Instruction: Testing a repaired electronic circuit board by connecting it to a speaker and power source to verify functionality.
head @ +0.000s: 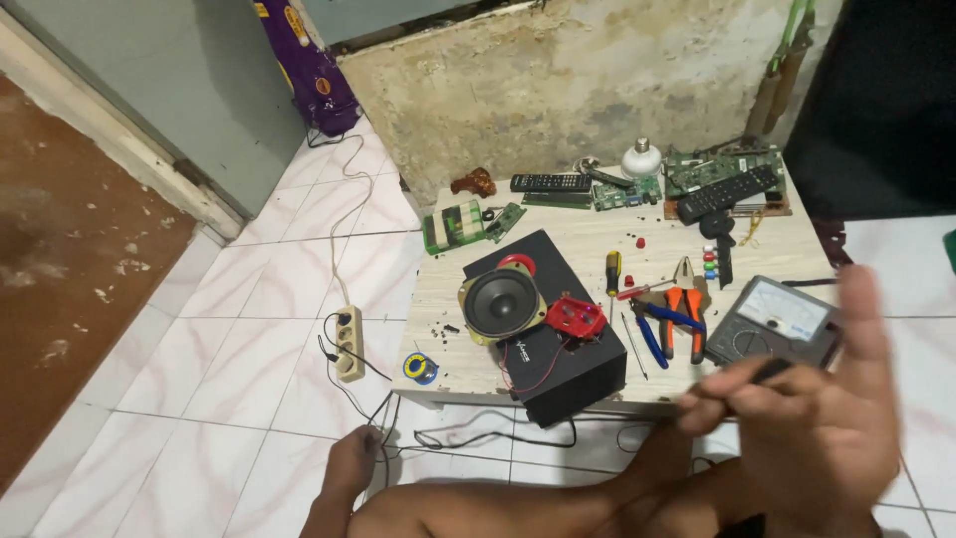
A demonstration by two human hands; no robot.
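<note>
Right hand point(817, 418) blurred, near right, pinched thin dark probe point(767, 372) above analog multimeter point(772, 321). Left hand out of view. Risked probe snagging red wires point(533, 371) by speaker point(498, 304), black box point(558, 344) near table edge.

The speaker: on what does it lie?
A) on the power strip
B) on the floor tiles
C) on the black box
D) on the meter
C: the speaker lies cone up on the top of the black box, beside a red part, on the low table.
</note>
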